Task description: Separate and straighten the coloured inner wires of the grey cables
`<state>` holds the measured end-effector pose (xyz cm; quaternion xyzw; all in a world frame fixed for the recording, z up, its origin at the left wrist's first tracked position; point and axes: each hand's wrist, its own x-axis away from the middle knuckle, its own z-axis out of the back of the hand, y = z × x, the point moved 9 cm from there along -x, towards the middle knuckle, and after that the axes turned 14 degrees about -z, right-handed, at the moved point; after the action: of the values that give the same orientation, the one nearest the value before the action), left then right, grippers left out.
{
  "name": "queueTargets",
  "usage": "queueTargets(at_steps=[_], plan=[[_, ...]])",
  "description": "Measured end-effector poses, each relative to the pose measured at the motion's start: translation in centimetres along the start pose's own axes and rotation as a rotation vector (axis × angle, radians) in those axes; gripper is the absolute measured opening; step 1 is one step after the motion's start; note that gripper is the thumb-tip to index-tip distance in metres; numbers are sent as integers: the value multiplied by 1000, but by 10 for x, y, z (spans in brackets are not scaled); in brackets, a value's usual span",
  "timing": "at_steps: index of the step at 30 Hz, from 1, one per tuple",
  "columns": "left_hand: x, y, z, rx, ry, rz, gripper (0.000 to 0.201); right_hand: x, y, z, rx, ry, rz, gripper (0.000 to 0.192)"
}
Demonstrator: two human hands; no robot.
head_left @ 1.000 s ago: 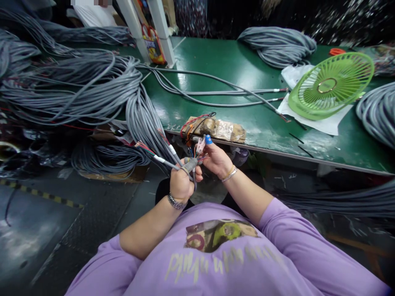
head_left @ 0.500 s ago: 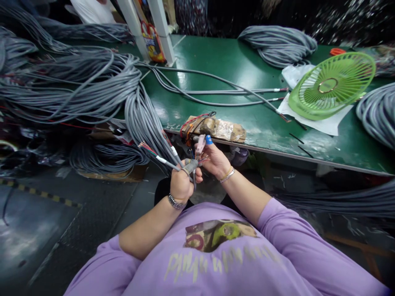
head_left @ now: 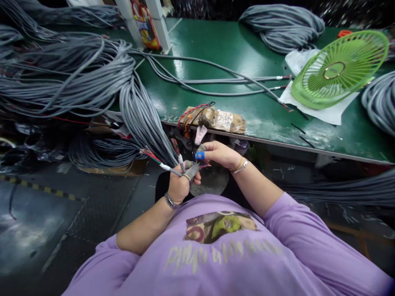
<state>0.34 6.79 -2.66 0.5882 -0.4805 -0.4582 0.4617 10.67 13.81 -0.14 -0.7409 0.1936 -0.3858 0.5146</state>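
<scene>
Left hand (head_left: 178,185) is clenched around the stripped end of a grey cable (head_left: 145,119), held below the front edge of the green tabletop (head_left: 234,53); the cable runs up to the big grey bundle (head_left: 61,78) on the left. Right hand (head_left: 220,154), with a blue fingertip cover (head_left: 200,156), pinches the coloured wires (head_left: 202,165) fanning out of that cable end. A taped block (head_left: 216,119) sits on the tabletop edge just above the hands, a green fan (head_left: 339,68) far right.
</scene>
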Motion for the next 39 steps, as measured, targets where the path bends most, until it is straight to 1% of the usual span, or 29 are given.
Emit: queueTargets(at_steps=[4,6,7,9,11,12,14,16,17,20,25,27,29,32,34,36,39], plan=[[3,-7,-10,-90,-184,94,31,6,-10,-13,164,13,70,27],[4,-9,-12,-92,-230,142,32,9,-13,-16,207,44,115,25],[4,-9,-11,-78,-225,158,33,10,-13,-15,195,72,133,25],[2,-9,-7,-38,-168,172,34,13,-9,-7,97,125,136,27],[1,-7,-4,9,-100,169,34,14,1,3,-50,149,83,31],[1,-7,-3,30,-74,165,34,15,8,6,-110,135,43,32],[0,-7,-3,64,-45,150,34,16,18,6,-164,62,-36,35],[-1,-7,-4,82,-39,128,34,17,23,2,-160,-2,-75,37],[-1,-7,-5,85,-42,116,34,17,24,1,-158,-6,-77,35],[-1,-9,-8,62,-75,104,35,15,21,-1,-154,55,-57,30],[1,-15,-10,0,-167,138,33,10,14,-6,-68,157,6,31],[1,-14,-9,8,-162,137,34,10,13,-4,-79,192,32,32],[-1,-11,-7,52,-116,129,34,11,13,0,-133,227,57,32],[-3,-8,-3,139,-15,130,32,14,17,10,-239,285,82,29],[-4,-8,-2,173,27,143,32,13,22,16,-316,304,67,27],[-6,-7,-2,196,33,142,32,8,30,22,-412,299,17,30],[-10,0,-6,238,-19,103,32,-1,40,29,-561,298,-72,35]])
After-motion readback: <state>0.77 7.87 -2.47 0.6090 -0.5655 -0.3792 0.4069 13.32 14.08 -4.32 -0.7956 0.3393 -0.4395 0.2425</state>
